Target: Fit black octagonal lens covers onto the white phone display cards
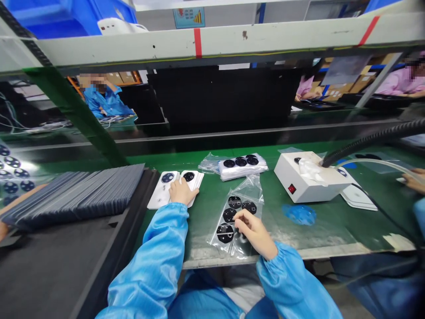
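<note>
My left hand (179, 191) lies on a stack of white phone-shaped panels (195, 188), thumb spread to the side. A round black camera-lens cover (188, 177) sits at that stack's top, just beyond my fingers. Left of it lies another white panel (160, 195) with a dark round cover. My right hand (252, 228) hovers at a clear plastic sheet (217, 241) bearing several black round lens covers (229, 215). Its thumb and forefinger are pinched together beside these covers; whatever is between them is too small to make out.
A packet of lens covers (244, 166) lies behind the sheet. To the right stand a white box (310, 177) with a red switch, a blue film pile (300, 215) and more white panels (358, 197). A black tray (109, 257) with grey dividers is at left; co-workers sit nearby.
</note>
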`<state>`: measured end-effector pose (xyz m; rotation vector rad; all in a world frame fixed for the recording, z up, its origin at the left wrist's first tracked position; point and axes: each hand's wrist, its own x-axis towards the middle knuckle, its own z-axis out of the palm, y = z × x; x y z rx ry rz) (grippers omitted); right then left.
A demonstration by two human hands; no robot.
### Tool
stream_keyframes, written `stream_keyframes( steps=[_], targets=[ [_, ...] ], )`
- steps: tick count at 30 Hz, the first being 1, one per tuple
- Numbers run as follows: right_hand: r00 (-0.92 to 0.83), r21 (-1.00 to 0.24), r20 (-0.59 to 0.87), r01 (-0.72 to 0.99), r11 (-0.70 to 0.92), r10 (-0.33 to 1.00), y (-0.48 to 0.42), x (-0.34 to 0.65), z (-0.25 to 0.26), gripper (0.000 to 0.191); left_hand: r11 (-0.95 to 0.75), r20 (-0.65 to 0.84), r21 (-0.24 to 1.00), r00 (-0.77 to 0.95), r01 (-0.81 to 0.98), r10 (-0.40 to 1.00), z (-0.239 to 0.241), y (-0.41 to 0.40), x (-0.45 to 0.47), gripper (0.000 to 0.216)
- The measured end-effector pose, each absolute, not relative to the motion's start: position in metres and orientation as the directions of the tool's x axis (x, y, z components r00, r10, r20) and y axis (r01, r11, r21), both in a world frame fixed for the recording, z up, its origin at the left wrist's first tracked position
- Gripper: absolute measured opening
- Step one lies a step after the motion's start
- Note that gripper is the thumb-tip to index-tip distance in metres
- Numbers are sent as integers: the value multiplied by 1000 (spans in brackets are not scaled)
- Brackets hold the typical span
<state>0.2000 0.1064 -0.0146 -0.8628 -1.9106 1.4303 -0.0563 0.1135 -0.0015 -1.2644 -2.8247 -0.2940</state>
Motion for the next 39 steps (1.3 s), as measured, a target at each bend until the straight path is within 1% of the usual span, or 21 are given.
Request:
stream_keyframes(
  steps=[5,9,11,14,19,23,26,28,29,31,33,34,35,37,39],
  targets=[
    [-646,-940,108,180,289,755,107,201,-14,22,662,139,160,-680,732,720,2,112,-63,43],
    [-652,-900,150,222,376,743,105,204,-13,22,753,177,186,-775,631,606,6,108,-90,43],
    [-659,-882,164,236,408,734,104,205,-13,21,795,155,200,-820,572,551,6,105,-102,42],
    [-675,-866,168,248,435,718,103,205,-14,21,822,111,228,-853,522,511,4,103,-113,40],
    [-684,-857,177,246,453,708,104,204,-15,19,809,93,324,-867,491,490,7,105,-115,40],
    [-675,-869,200,213,447,710,105,203,-16,18,732,148,453,-853,508,500,22,99,-111,44],
    [-649,-892,236,150,426,723,103,199,-15,16,572,254,556,-779,603,574,38,84,-85,56],
    [-607,-915,268,83,395,748,102,194,-14,14,397,324,604,-668,691,670,43,69,-48,78],
    [-573,-925,286,43,377,768,102,191,-12,18,300,340,623,-595,722,728,43,60,-26,87],
    [-483,-937,320,-33,348,815,102,187,-8,32,130,320,675,-447,726,835,37,43,17,95],
    [-387,-939,339,-76,337,858,102,187,-2,35,37,266,752,-354,658,896,29,27,51,100],
    [-348,-937,346,-82,339,871,101,188,0,32,9,228,797,-315,603,921,25,20,62,105],
    [-316,-935,353,-81,345,881,100,191,3,28,-9,189,841,-277,541,942,21,16,69,106],
    [-270,-925,377,-66,374,886,96,199,7,24,-20,101,917,-182,399,978,18,10,76,98],
    [-235,-905,420,-35,424,877,91,208,11,20,23,-9,990,-100,141,995,17,9,78,86]
  ],
)
